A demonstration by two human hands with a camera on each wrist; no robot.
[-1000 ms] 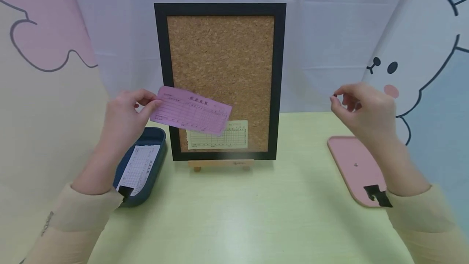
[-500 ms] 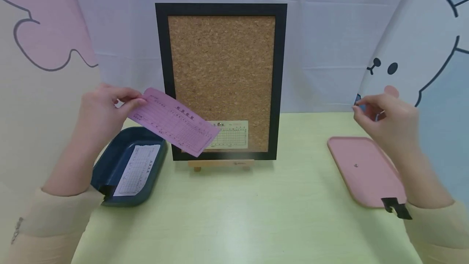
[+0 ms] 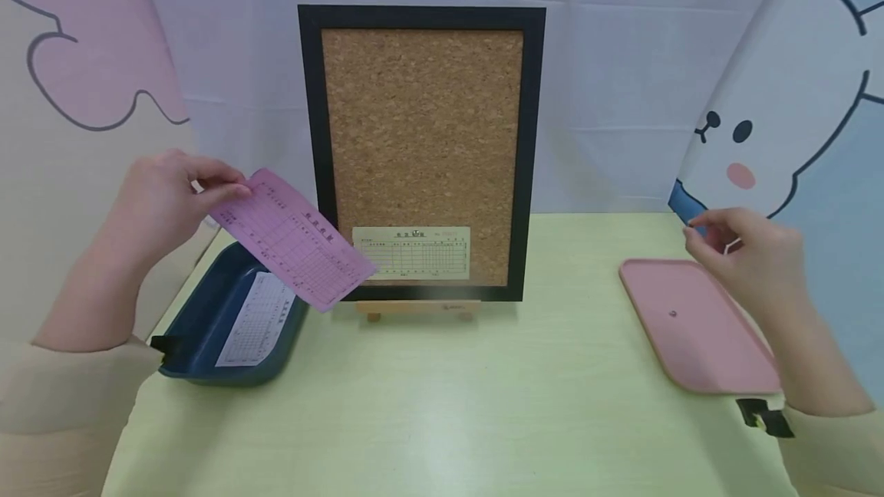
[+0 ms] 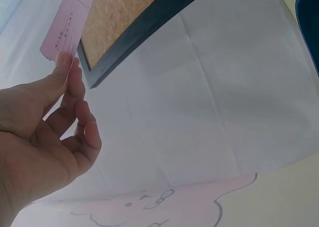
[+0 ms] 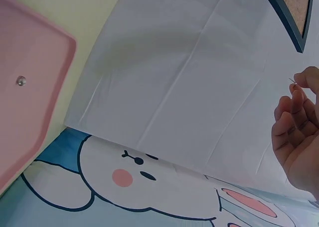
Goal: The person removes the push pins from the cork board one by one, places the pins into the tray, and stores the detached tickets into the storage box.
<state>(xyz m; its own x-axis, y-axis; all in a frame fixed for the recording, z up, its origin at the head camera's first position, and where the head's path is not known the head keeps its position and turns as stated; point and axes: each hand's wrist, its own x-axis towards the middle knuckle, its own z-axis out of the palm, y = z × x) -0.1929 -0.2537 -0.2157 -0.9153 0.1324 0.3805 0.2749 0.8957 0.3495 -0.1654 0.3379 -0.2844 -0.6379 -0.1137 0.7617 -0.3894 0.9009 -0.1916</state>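
In the head view my left hand (image 3: pixel 155 209) pinches a pink printed receipt slip (image 3: pixel 297 240) by its upper left corner. The slip slants down to the right, partly in front of the board and over the blue tray. The left wrist view shows thumb and fingertips on the pink slip's end (image 4: pixel 70 25). My right hand (image 3: pixel 753 255) is raised above the pink tray. Between its thumb and forefinger is a pushpin (image 5: pixel 292 80), of which only the thin metal point shows. A pale yellow receipt slip (image 3: pixel 421 255) hangs low on the framed corkboard (image 3: pixel 428 129), a small pin at its top.
The corkboard stands on a small wooden easel (image 3: pixel 417 306). At left a dark blue tray (image 3: pixel 196 336) holds a white printed slip (image 3: pixel 257 320). On the pink tray (image 3: pixel 691 290) at right lies a small silver pin (image 3: pixel 673 314). Cartoon-printed cloth lines both sides.
My left hand has moved left with the pink slip, which now tilts more steeply and uncovers the yellow slip. My right hand has moved right and down, away from the board.
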